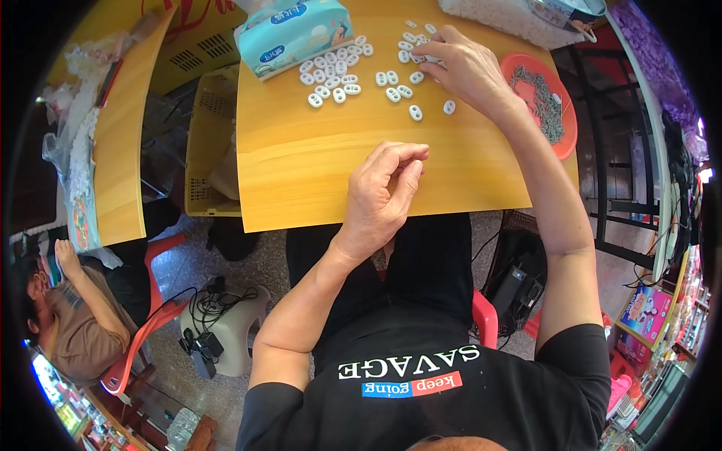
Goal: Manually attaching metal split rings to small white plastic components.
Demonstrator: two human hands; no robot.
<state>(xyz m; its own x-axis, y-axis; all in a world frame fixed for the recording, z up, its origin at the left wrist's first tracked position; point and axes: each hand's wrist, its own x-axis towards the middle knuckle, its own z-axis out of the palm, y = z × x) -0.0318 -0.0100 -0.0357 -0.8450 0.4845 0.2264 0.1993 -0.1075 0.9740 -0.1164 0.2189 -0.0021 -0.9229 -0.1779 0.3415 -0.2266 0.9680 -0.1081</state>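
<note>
My left hand (380,188) is raised over the near edge of the table, its fingers curled in against the thumb. Whatever those fingers hold, if anything, is hidden. At the far side my right hand (470,71) reaches down, with thumb and index finger around a small white oval piece with two holes (423,59). More such pieces lie close by its fingertips, partly covered by the hand. A few loose white two-hole pieces (416,113) are scattered toward the middle. A larger group of white two-hole pieces (331,71) lies to the left.
A blue tissue pack (293,34) stands behind the left group. On the right, a red bowl (569,124) holds many small grey metal parts beside my right forearm. A clear bag of white pieces (504,22) lies at the back. Another person (83,316) sits at the far left.
</note>
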